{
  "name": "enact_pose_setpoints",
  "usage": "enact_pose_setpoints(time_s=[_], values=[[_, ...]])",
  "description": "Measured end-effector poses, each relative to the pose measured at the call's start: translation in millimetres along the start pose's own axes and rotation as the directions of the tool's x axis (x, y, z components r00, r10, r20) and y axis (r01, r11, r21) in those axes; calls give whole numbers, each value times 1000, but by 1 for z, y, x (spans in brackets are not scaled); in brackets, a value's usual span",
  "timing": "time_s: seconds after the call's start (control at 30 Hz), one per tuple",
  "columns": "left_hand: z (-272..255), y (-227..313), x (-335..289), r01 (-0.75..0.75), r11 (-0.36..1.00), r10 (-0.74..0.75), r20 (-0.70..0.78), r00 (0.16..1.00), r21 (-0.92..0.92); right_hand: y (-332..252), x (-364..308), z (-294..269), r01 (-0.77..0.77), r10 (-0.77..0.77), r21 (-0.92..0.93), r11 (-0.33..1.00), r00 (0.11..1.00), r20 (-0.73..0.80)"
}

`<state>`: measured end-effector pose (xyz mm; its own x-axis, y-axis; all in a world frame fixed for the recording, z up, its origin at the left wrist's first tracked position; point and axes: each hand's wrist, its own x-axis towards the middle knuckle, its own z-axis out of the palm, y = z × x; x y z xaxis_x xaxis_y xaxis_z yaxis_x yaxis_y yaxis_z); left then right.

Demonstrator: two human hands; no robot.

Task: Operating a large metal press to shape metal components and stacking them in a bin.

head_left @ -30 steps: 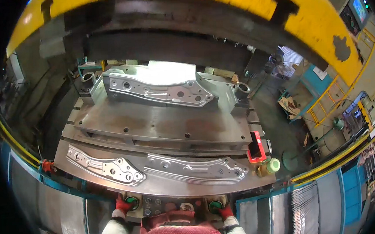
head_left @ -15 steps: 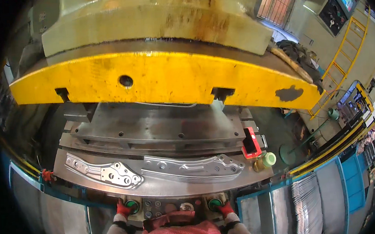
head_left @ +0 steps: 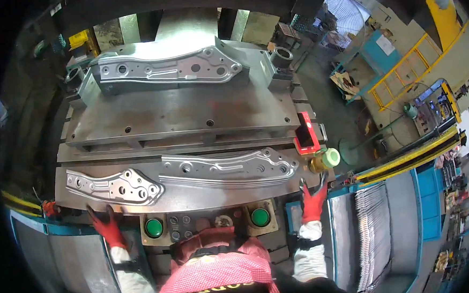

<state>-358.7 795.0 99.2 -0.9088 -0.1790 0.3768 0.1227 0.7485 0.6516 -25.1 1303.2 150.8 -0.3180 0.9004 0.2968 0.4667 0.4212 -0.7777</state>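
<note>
My left hand (head_left: 107, 227), in a red glove with dark fingertips, reaches toward the front edge of the metal plate with its fingers apart and nothing in them. Just beyond it lies a short stamped metal part (head_left: 113, 187). My right hand (head_left: 313, 199), gloved the same way, has its fingers spread at the plate's right front edge, below a jar with a pale green lid (head_left: 329, 158). Several long stamped metal parts (head_left: 225, 171) lie stacked between the hands. Farther back, another stamped part (head_left: 168, 69) rests on the press die (head_left: 162, 110).
Two green push buttons sit on the control box, a left button (head_left: 153, 227) and a right button (head_left: 260, 217). A red box with a dark face (head_left: 305, 134) stands by the jar. Racks of stacked sheet metal (head_left: 371, 235) flank me; a yellow ladder (head_left: 402, 74) leans far right.
The yellow press ram has risen away, uncovering the die and the part on it. Both hands have left the green buttons and moved outward and forward, fingers spreading.
</note>
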Motion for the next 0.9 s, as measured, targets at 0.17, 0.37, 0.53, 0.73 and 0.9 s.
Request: enact_pose_setpoints(time_s=[0.17, 0.37, 0.53, 0.73, 0.9], values=[[40, 113, 89, -535, 811, 543, -35, 839, -236, -93, 47, 54, 450, -225, -166, 878, 692, 686], [117, 328, 160, -889, 457, 876, 161, 456, 32, -134, 63, 115, 809, -131, -125, 575, 243, 961], [187, 400, 195, -903, 416, 785, 459, 415, 106, -125, 65, 123, 813, -179, -92, 575, 235, 955], [147, 400, 197, -953, 251, 867, 400, 298, 168, -101, 64, 128, 741, -211, -58, 669, 264, 941], [40, 304, 201, -971, 236, 885, 406, 227, 27, -115, 59, 127, 775, -194, -108, 623, 287, 938]])
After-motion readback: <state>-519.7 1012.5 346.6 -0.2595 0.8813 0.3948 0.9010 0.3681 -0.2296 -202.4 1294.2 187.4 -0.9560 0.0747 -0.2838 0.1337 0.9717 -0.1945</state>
